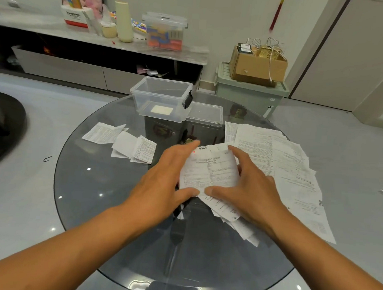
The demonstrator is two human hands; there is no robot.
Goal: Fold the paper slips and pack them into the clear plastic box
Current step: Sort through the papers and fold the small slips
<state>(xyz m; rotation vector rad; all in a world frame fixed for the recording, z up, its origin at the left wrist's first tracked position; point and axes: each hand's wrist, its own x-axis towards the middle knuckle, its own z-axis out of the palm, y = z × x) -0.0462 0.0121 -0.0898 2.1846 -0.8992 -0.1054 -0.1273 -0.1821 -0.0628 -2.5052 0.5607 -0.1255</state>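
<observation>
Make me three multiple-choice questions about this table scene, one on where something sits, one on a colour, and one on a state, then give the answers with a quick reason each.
1. Where is the clear plastic box?
A. On the far side of the glass table
B. On the floor
C. Under the unfolded papers

2. What colour is the latch on the box?
A. Red
B. Black
C. Green

3. What state is the box in?
A. Lid clipped on
B. Packed full of slips
C. Open, lid lying beside it

Answers:
1 A: it stands on the table beyond both hands, the left hand and right hand, which hold a printed paper slip.
2 B: the clip on its right end is black.
3 C: its top is uncovered, the lid rests on the table to its right, and only one pale piece lies inside.
</observation>
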